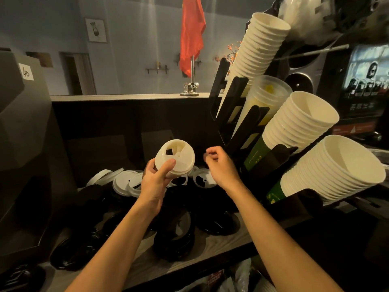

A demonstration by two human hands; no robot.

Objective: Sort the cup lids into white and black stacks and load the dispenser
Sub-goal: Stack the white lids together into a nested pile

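Head view: left hand (154, 182) grips a stack of white lids (175, 158), thumb across the front rim, raised above the counter (223, 245). Right hand (221, 167) hovers just beside the stack, fingers curled inward, tips drawn together; cannot tell whether they pinch anything. Loose white lids (126, 182) lie on the counter behind the hands; black lids (174, 237) are piled nearer. Cup dispenser (236, 95) stands at right.

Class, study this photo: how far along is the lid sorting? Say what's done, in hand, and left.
Done: a small white stack sits gripped in the left hand. In hand: the right hand hovers over loose white lids. Left: those, the heaped black lids, and loading the dispenser.
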